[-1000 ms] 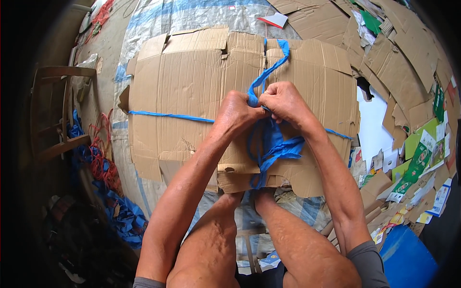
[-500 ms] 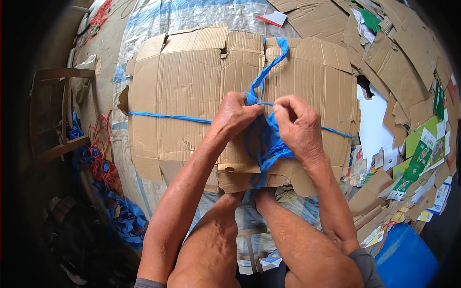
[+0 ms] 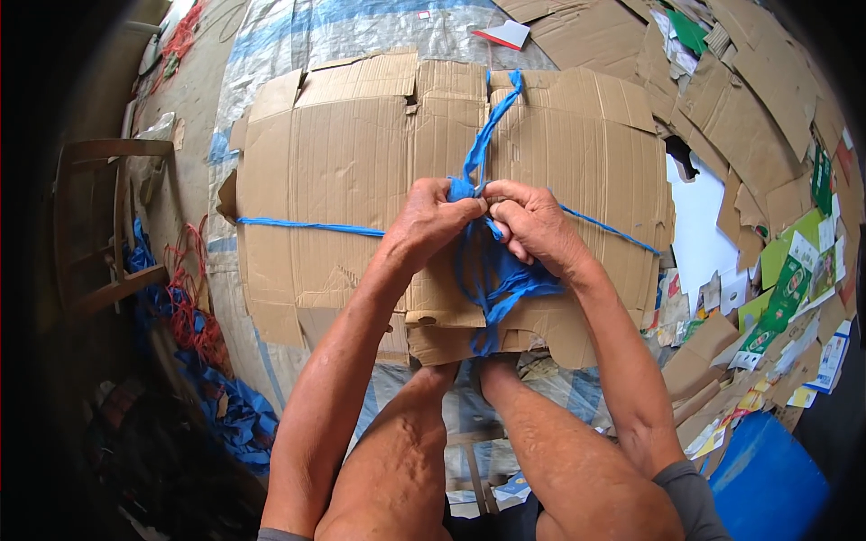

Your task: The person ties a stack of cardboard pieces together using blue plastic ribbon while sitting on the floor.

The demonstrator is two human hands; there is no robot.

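Tarp underlies cardboard. Right hand, drawn toward 4 o'clock moments ago, is back beside left hand; both pinch blue strip mid-cardboard, knotting likely unfinished.

Fingers on blue strip
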